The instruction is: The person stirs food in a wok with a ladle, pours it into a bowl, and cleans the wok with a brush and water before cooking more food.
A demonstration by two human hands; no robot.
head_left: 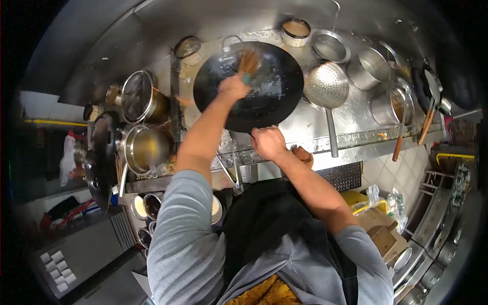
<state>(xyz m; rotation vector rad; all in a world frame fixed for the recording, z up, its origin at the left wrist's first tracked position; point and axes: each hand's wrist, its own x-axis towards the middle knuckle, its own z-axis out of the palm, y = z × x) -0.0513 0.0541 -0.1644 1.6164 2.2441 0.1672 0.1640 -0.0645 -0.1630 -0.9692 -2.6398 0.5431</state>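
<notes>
A large black wok [277,101] lies on the metal stove top, with a loop handle at its far left rim. My left hand [235,87] reaches over the wok, closed on a bristle brush [249,62] with a green band. The brush's bristles are smeared by motion against the wok's wet, shiny inner surface. At the near rim of the wok, my right hand [269,143] is closed on its edge; the exact grip is hidden under the fingers.
Right of the wok are a perforated ladle [326,85], a steel bowl [330,47], a steel pot [369,69] and a smaller pot [389,107]. Pots of liquid [147,150] stand at the left. Tongs [235,170] lie at the front edge.
</notes>
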